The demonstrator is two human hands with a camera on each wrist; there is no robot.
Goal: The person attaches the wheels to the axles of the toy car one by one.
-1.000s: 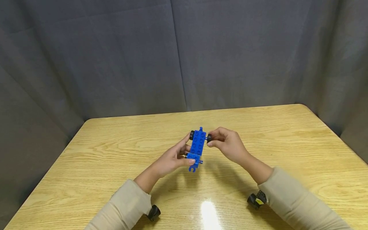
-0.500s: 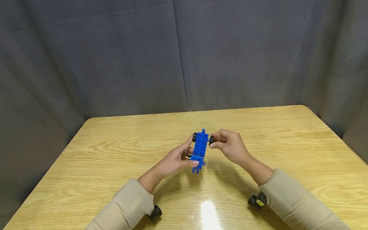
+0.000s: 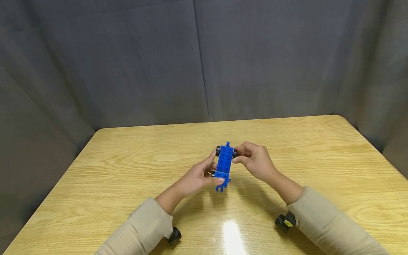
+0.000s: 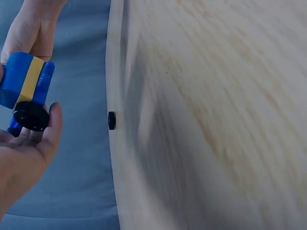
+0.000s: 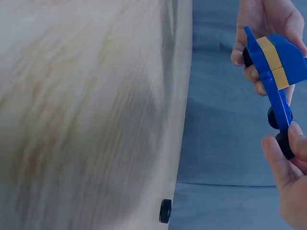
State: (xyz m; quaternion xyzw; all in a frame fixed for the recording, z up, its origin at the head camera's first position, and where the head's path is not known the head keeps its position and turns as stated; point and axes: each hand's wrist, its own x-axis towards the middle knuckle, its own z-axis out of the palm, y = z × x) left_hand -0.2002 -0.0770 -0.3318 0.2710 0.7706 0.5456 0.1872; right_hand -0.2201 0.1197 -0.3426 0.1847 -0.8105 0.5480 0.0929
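A blue studded vehicle (image 3: 225, 159) is held above the table, a hook at its near end. My left hand (image 3: 197, 179) grips its left side and near end, thumb on top. Black wheels (image 3: 217, 151) show along its left side. At its far right side, my right hand (image 3: 256, 161) pinches a black wheel (image 3: 235, 153) against the body. A bare blue axle end (image 3: 229, 180) sticks out near right. Yellow pieces (image 4: 29, 79) beside a blue block show in the left wrist view; the right wrist view shows the pinched wheel (image 5: 284, 143) between thumb and fingers.
The wooden table (image 3: 127, 159) stretches below both hands, with a grey curtain (image 3: 143, 71) behind it. A loose black wheel (image 4: 112, 120) stands near a table edge in the left wrist view, and one (image 5: 165, 211) shows in the right wrist view.
The wheel at my right fingers has come up close to the blue body, and the gap with the axle has closed. My left hand and the vehicle have shifted slightly right.
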